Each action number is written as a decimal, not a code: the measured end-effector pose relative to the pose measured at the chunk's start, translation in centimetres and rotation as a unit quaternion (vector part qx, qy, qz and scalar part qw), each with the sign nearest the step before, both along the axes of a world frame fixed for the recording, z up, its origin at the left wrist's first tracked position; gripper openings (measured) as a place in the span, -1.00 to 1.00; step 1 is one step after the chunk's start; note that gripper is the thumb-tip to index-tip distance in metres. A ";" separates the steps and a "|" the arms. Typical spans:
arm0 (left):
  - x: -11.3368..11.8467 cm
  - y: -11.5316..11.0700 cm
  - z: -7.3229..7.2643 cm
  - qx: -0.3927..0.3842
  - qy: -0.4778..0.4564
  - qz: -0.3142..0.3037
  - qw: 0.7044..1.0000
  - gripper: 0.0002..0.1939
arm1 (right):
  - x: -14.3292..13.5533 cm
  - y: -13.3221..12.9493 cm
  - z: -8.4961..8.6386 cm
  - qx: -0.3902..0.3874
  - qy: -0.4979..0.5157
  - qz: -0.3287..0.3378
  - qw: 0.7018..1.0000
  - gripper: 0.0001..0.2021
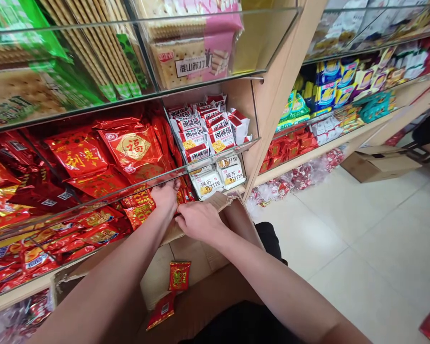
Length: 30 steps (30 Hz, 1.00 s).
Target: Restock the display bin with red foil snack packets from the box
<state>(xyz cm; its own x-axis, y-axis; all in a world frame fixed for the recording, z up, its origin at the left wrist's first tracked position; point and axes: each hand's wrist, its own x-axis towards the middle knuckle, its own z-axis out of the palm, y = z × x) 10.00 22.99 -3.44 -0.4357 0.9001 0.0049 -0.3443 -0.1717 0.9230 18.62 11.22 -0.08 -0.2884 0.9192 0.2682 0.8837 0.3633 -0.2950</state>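
Reaching over the open brown cardboard box [241, 217], the left hand [165, 197] is placed just right of the glossy red-and-gold packets [140, 212] on the lower shelf [19, 290], nearer them than the curled right hand [199, 220]; whether anything is pinched in either grip cannot be told.

snack shop, wooden display shelves [274, 107], rows of packaged biscuits [220, 134]
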 end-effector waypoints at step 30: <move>-1.2 -0.9 1.5 -0.060 -0.052 -0.015 0.997 -0.93 | -0.9 -0.3 0.4 -0.025 0.014 -0.009 1.000 -0.75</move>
<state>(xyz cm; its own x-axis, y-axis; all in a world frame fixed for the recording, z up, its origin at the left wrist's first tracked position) 8.82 22.06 -1.94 -0.4003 0.9046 -0.1465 -0.4422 -0.0506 0.8955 17.72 10.95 0.32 -0.2652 0.9365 0.2293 0.8813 0.3319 -0.3363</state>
